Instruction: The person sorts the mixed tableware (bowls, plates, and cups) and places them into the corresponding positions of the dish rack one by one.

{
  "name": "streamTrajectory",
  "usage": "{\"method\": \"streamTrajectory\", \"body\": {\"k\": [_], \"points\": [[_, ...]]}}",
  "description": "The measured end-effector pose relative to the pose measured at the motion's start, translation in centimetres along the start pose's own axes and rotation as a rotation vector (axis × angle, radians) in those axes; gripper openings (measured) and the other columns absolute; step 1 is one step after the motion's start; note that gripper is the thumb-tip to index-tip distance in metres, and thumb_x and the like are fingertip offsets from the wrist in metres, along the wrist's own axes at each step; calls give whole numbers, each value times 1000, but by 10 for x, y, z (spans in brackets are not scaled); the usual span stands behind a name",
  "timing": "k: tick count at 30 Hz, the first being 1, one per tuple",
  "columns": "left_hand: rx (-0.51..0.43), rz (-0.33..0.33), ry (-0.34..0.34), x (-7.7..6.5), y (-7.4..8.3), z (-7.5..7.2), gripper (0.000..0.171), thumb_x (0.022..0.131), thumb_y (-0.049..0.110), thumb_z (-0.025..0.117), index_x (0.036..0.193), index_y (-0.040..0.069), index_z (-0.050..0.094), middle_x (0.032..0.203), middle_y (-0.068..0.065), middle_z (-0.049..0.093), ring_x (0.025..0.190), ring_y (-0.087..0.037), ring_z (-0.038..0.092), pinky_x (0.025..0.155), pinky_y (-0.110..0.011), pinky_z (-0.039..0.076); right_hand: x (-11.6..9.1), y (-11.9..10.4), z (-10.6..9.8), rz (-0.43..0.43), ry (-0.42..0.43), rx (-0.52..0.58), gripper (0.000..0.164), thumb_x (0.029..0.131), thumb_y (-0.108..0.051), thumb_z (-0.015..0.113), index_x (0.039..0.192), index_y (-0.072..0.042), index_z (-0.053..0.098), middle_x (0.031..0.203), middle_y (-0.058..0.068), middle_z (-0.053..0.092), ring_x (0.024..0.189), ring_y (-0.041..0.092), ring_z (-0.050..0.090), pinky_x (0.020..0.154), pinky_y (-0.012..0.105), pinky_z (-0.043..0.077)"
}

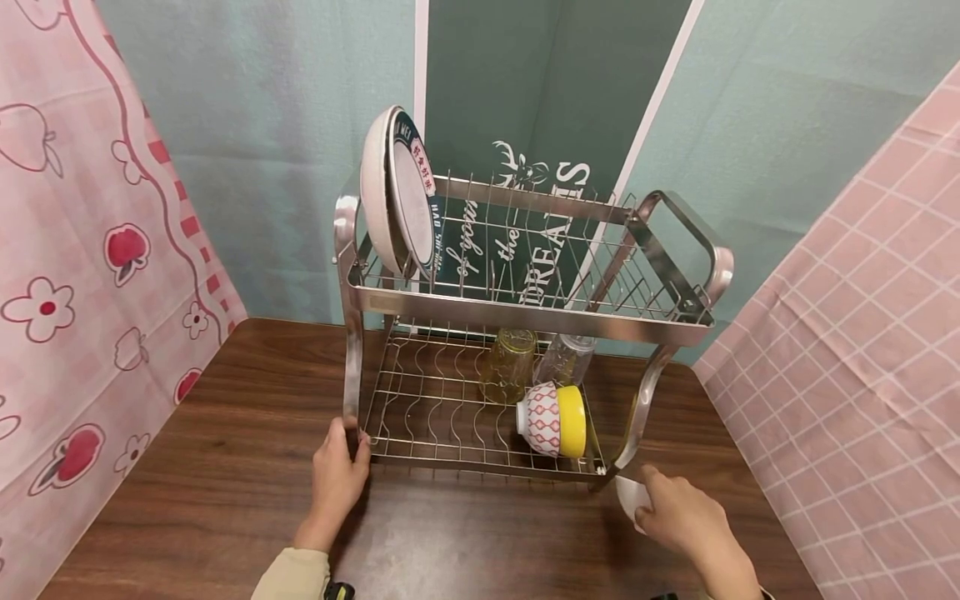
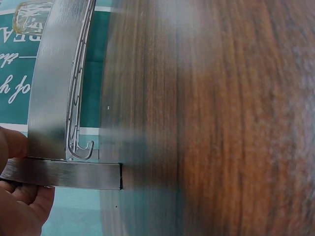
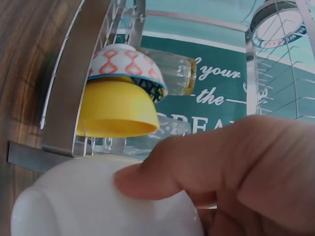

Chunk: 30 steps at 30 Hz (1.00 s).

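A two-tier metal dish rack (image 1: 525, 312) stands on the wooden table. My left hand (image 1: 339, 475) grips the foot of its front left leg, with the thumb on one side and the fingers on the other in the left wrist view. Beside the front right leg, my right hand (image 1: 686, 512) holds a white bowl (image 3: 98, 201), its thumb pressed on the outer wall. On the lower tier, a red-patterned bowl (image 1: 542, 419) and a yellow bowl (image 1: 572, 421) lie nested on their sides. Behind them stand a yellowish glass (image 1: 510, 367) and a clear glass (image 1: 567, 360).
Two large dishes (image 1: 382, 192) lean upright at the left end of the upper tier. A green and teal curtain (image 1: 555, 75) hangs behind the rack. Pink patterned cloths border the table (image 1: 187, 483) on both sides.
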<state>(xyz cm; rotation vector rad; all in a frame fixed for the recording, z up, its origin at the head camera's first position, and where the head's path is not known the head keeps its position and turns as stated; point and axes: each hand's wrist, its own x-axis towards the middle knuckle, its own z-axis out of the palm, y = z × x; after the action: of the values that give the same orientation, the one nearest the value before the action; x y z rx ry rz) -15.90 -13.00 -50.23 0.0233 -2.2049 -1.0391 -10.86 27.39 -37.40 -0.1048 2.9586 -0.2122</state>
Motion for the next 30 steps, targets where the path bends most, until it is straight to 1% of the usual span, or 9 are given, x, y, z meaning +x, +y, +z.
{"method": "streamTrajectory", "body": {"k": [5,7,11,15,21,26,30], "points": [[-2,11,2,0,-1,0,29,74,-9,67,97,-3,51,79,-18,59,70,-41,59,60,-54,44,-1,-4,0,-73,8,38,29,71,-6,71,95,-4,54,70,6,58,58,21,53,49,42,41],[-1,13,2,0,-1,0,29,74,-9,67,97,-3,51,79,-18,59,69,-41,59,60,-54,44,-2,-5,0,-95,16,50,28,70,-3,71,92,-5,54,69,6,57,58,19,51,49,40,41],[1,16,2,0,-1,0,29,74,-8,67,98,-3,51,80,-19,60,69,-42,59,59,-54,44,-3,-9,-1,-112,7,80,29,71,1,70,94,-5,54,71,6,58,60,18,53,52,39,43],[-1,20,4,0,-1,0,29,74,-8,67,98,-4,51,81,-19,60,70,-42,59,59,-54,44,-4,-11,-3,-124,-14,91,32,72,1,71,100,-4,56,76,7,60,65,20,56,56,41,45],[0,14,5,0,-1,0,28,75,-8,66,98,-4,51,80,-19,60,69,-42,59,59,-54,43,-3,-15,-7,-152,-6,113,33,73,0,71,103,-4,56,76,5,60,66,17,55,57,39,45],[-3,11,8,0,-1,1,28,75,-7,67,98,-3,52,79,-19,60,69,-42,59,59,-54,44,-3,-17,-9,-208,5,144,34,74,-4,70,105,-3,56,77,1,59,66,14,52,58,36,43],[1,-1,-2,0,0,0,29,75,-7,67,99,-3,52,78,-18,59,69,-42,59,59,-54,44,-3,-20,-11,-250,9,159,34,75,-7,69,107,-1,56,77,-2,58,65,10,50,57,33,42]]}}
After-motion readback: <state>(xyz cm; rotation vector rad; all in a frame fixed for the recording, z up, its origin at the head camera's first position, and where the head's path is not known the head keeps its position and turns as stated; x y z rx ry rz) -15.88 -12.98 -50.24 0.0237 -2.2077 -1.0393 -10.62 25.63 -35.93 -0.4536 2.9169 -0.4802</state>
